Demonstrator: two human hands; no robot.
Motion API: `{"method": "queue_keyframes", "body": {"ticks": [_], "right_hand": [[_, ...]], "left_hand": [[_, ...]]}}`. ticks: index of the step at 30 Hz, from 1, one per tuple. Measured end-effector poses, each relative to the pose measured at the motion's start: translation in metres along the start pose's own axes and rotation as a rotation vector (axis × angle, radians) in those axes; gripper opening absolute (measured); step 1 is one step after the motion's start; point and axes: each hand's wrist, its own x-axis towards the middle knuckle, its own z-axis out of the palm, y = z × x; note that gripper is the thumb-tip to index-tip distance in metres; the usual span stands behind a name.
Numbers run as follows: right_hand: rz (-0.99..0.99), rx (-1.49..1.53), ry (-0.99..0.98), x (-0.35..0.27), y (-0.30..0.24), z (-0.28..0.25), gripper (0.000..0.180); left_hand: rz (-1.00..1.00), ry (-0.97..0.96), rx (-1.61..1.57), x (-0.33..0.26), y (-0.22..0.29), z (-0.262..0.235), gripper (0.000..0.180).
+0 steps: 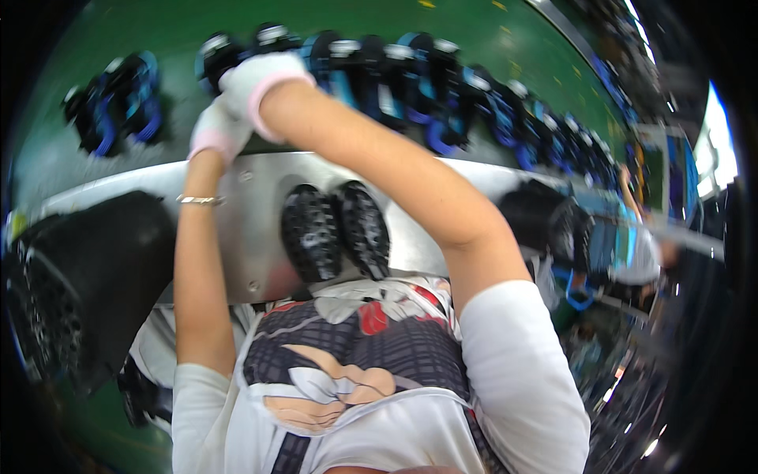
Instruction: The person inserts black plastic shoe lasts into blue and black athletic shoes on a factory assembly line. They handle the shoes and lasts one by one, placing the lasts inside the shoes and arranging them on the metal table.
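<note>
My left hand (pixel 219 128) and my right hand (pixel 267 82), both in white knit gloves with pink cuffs, meet beyond the metal ledge. Right at them are a black shoe (pixel 219 52) and another black shoe (pixel 271 36), each with a pale patch on top. The right glove overlaps the left one, and the fingers of both are hidden or blurred, so their grip does not show. Closer to my body, a pair of black shoe soles, the left sole (pixel 309 233) and the right sole (pixel 363 229), lies tread up on the metal ledge (pixel 410 213).
Several black and blue shoes (pixel 426 79) line the green surface (pixel 379 17), curving off rightward. Another pair (pixel 118 103) stands at the far left. Bulky black things flank the ledge, one at left (pixel 103 268) and one at right (pixel 545 217). A person (pixel 643 253) works farther right.
</note>
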Motion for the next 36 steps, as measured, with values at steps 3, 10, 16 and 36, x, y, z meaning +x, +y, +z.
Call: {"method": "queue_keyframes", "body": {"ticks": [3,10,16,36], "right_hand": [[0.026,0.281,0.244,-0.094,0.023,0.013,0.03],[0.716,0.356,0.876,-0.348,0.111,0.02,0.017],[1.117,0.196,0.839,-0.499,0.152,0.06,0.021],[0.939,0.337,0.696,-0.534,0.174,0.078,0.035]], "left_hand": [[-0.03,0.068,-0.142,-0.002,-0.023,0.011,0.023],[-0.116,0.148,0.142,0.001,-0.053,-0.013,0.044],[-0.02,0.357,0.352,-0.022,-0.031,-0.03,0.056],[0.121,0.234,0.039,-0.043,0.045,-0.027,0.041]]}}
